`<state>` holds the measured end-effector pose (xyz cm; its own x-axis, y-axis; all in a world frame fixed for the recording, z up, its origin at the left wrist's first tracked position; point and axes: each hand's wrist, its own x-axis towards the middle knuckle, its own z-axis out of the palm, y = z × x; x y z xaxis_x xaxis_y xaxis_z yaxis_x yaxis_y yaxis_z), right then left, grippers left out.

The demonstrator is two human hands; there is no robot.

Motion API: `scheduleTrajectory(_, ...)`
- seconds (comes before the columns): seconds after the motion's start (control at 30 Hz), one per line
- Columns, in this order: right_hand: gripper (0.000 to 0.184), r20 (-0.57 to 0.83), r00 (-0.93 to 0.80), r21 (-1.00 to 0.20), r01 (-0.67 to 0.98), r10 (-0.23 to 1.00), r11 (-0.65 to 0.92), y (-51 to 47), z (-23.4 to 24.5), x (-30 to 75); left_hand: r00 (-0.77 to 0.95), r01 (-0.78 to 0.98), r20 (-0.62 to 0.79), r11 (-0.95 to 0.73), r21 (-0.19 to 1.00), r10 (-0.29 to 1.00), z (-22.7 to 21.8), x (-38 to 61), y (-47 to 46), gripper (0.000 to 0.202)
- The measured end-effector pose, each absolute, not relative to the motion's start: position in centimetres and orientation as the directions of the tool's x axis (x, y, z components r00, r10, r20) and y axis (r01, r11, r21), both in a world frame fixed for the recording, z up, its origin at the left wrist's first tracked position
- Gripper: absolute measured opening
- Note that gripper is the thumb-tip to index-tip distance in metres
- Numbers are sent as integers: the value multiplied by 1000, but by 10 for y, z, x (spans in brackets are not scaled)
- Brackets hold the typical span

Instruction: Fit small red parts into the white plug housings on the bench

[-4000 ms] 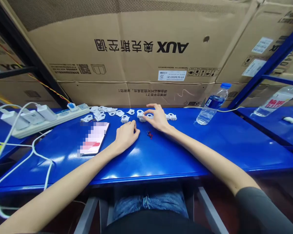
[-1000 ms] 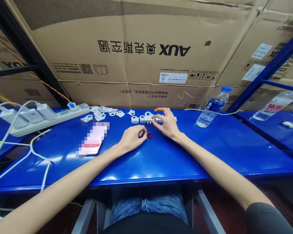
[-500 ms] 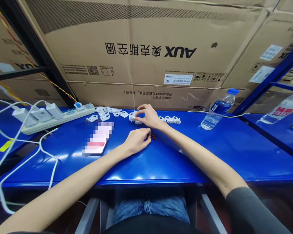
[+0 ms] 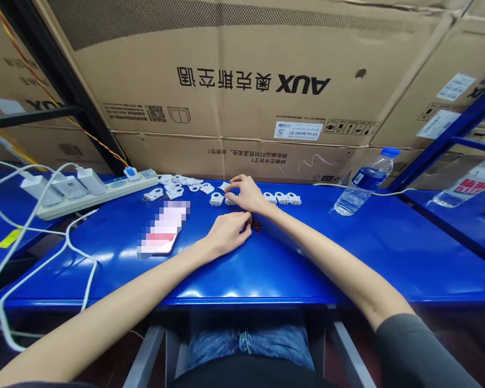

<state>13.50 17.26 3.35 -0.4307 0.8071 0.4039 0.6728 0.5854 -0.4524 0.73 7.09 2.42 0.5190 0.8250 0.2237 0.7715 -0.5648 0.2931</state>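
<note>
My right hand (image 4: 244, 192) reaches over a row of white plugs with ring handles. A small white plug piece (image 4: 224, 186) shows between its thumb and fingers. Just below stands a white ring plug (image 4: 215, 199), and another is partly covered by the hand. Closer to me, my left hand (image 4: 231, 233) rests on the table, thumb and forefinger pinched together; whatever they hold is hidden. Right beside these fingertips lies a small pile of red and black bits (image 4: 256, 227). More ring plugs (image 4: 282, 198) line up to the right of my right hand.
A heap of white plugs (image 4: 174, 188) lies at the back left near a power strip (image 4: 125, 193) with chargers and cables. A phone (image 4: 165, 231) is on the blue table (image 4: 258, 277). A water bottle (image 4: 358, 188) stands right; large cartons (image 4: 242, 32) form the back.
The white piece at my right fingertips has separated from the ring plug below and shifted slightly right. My left hand keeps its pinch almost in place. The view has shifted a little.
</note>
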Motion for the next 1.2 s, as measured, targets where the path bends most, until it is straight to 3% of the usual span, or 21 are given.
scheduleTrajectory(0.13,23,501,-381,-366,720,777,590,142,30,173,515,781,227,-562,273,827,24,6,69,16)
scheduleTrajectory(0.23,38,486,-360,-329,769,796,549,103,21,206,461,806,247,-519,284,852,24,7,65,19)
scheduleTrajectory(0.37,73,326,-301,-319,858,896,404,51,8,235,356,839,331,-454,298,874,24,9,53,31)
scheduleTrajectory(0.53,100,111,-296,-316,895,949,316,22,7,238,441,830,328,-518,205,836,19,9,35,77)
scheduleTrajectory(0.83,114,51,-365,-298,883,930,363,20,9,228,336,922,90,-347,173,937,6,7,34,81)
scheduleTrajectory(1.2,117,-89,-357,-283,904,930,320,15,27,224,339,930,54,-343,134,939,11,9,33,79)
